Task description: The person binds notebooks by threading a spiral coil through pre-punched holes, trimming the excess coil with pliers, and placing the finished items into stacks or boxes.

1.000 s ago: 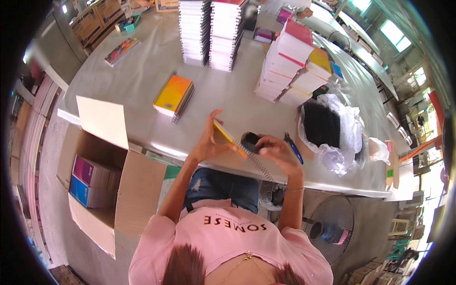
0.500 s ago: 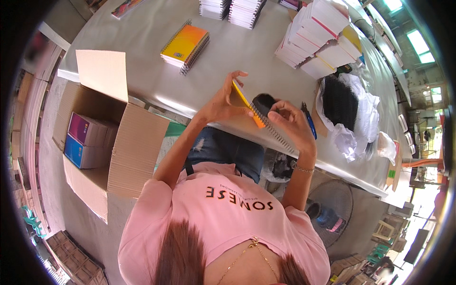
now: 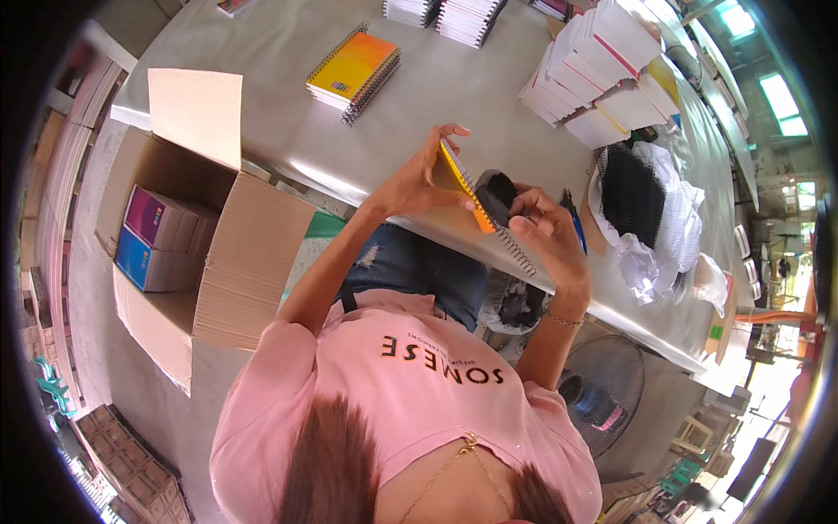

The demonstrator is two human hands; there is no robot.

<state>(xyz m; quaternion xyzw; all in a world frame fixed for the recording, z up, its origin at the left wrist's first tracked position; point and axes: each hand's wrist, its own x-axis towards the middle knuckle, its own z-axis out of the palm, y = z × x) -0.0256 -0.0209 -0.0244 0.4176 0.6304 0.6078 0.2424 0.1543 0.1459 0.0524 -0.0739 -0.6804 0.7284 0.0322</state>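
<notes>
Left hand [image 3: 428, 185] has the yellow-orange notebook [image 3: 483, 217] pinched, thumb on one side and fingers on the other, so it's pretty much closed around the thing, right about the middle of the frame. The notebook is tilted, spine edge toward the right, with a loose tail of metal-looking coil [image 3: 519, 252] poking out past its lower end. Right hand [image 3: 550, 229] is just to the right of that, fingers half curled with the thumb close to them, and honestly I can't tell if it's got hold of anything. Its fingertips sit right by a black rounded object [image 3: 496, 194], contact unclear from this angle. Just past that hand are some blue-handled pliers [image 3: 575, 220] on the grey tabletop [image 3: 253, 92], and further right there's a bunch of black coils [image 3: 630, 194] in crumpled white plastic [image 3: 676, 210]. A short pile of yellow-orange spiral notebooks [image 3: 353, 70] sits upper left of centre, plus big stacks of white-paged books [image 3: 594, 65] at upper right. Over on the left, an open cardboard box [image 3: 253, 262] has purple and blue covered books [image 3: 166, 244] inside.
</notes>
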